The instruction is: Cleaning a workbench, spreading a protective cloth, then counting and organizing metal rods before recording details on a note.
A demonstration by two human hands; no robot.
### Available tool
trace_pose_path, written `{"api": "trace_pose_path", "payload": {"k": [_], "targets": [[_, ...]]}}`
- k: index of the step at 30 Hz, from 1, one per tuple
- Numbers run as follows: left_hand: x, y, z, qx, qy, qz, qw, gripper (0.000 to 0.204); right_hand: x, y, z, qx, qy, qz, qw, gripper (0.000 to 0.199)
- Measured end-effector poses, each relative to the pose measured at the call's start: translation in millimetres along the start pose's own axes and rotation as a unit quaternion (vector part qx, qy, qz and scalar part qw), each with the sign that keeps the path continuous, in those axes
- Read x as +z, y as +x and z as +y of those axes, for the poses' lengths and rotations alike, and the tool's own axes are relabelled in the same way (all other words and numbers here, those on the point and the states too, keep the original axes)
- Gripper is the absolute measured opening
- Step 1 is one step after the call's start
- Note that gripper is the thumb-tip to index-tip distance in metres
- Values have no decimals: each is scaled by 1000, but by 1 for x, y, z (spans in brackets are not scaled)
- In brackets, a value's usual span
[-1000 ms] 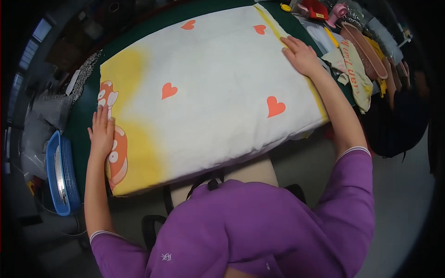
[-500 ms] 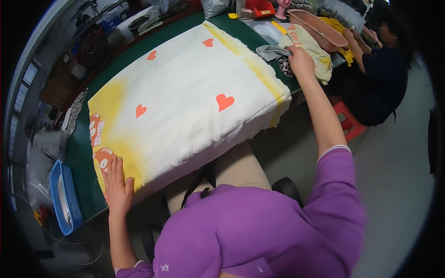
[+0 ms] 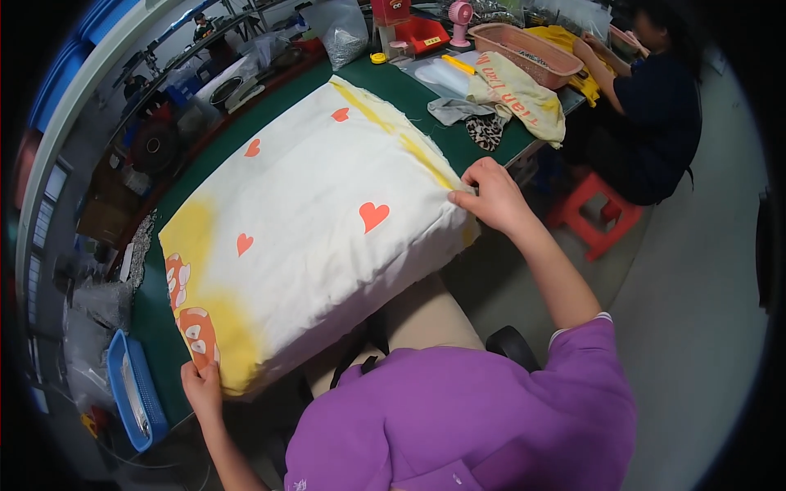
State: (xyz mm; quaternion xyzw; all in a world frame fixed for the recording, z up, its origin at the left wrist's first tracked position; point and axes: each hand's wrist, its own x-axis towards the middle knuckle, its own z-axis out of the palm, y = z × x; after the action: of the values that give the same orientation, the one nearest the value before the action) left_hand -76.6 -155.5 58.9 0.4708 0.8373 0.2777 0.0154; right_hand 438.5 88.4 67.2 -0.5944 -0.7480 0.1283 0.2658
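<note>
Change since half a second ago: I see my right hand (image 3: 491, 196) has come off the far right edge and now pinches the near right corner of the pillow (image 3: 311, 229), fingers (image 3: 460, 197) clenched on the fabric. My left hand (image 3: 202, 389), which lay flat on top near the left end, now sits at the near left corner, fingers closed on the cover's edge.

Pillow: large, plump, white cover with scattered orange-red hearts, yellow patches at the left end and a yellow band toward the far right end, orange-and-white cartoon prints by the left corner. It lies on the green table (image 3: 458, 143), its near long edge hanging over the table's front, above my lap.

Surroundings: blue basket (image 3: 135, 393) just left of my left hand; folded cream cloth (image 3: 524, 94) and a leopard-print piece (image 3: 485, 131) beyond the pillow's right end; pink tray (image 3: 532, 53) farther back; another person (image 3: 655, 106) seated at the table's far right end by a red stool (image 3: 598, 217).
</note>
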Motion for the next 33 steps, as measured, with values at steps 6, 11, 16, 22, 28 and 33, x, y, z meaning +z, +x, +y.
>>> {"api": "trace_pose_path", "payload": {"k": [6,11,16,22,28,33], "targets": [[-57,53,22,-181,-451,-232,843,45,-45,67,-6,21,37,-135,990,43],[-101,129,-40,-139,-659,-202,711,46,-67,116,-80,58,366,-203,906,70],[-33,110,-50,-246,-621,-186,721,48,-33,130,-81,69,433,-210,874,108],[-43,76,11,-82,-521,-247,813,41,-5,110,-45,1,208,-275,939,79],[-118,77,-3,-25,-568,-147,810,44,-72,82,-63,-19,405,-230,885,58],[-112,26,-33,-148,-634,-180,737,40,-65,22,-6,-23,463,-270,844,47]]}}
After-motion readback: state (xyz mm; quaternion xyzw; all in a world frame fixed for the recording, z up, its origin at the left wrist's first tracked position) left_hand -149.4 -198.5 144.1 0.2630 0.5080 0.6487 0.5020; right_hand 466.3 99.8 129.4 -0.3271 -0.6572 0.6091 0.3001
